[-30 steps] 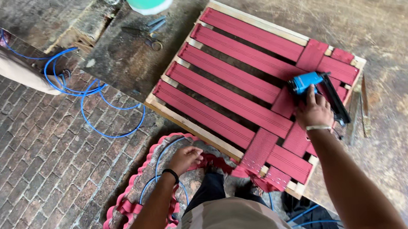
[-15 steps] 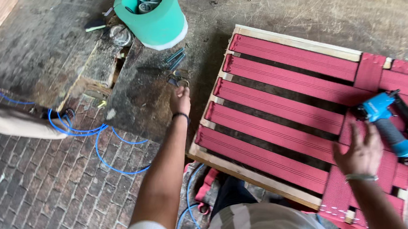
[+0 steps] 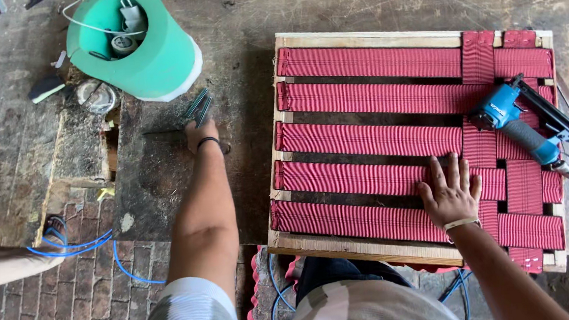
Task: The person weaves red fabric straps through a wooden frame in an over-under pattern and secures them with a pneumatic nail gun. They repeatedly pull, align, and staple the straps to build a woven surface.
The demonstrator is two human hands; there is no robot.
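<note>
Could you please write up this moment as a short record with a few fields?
Left hand: reaching onto the worn floor, at a metal hand tool; grip cannot be told
Right hand: flat, fingers spread, on the red webbing
Wooden frame: lies flat, webbing woven across it
Blue staple gun: resting on the webbing, untouched
Green bucket: beyond the left hand

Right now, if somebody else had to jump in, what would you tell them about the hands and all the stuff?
Left hand is stretched out to the dark metal tool on the floor by the green bucket; a firm grip isn't clear. Right hand lies flat and open on the red webbing of the wooden frame. Blue stapler rests on the frame's right side, unheld. Webbing is woven at the right end; long gaps show elsewhere.
</note>
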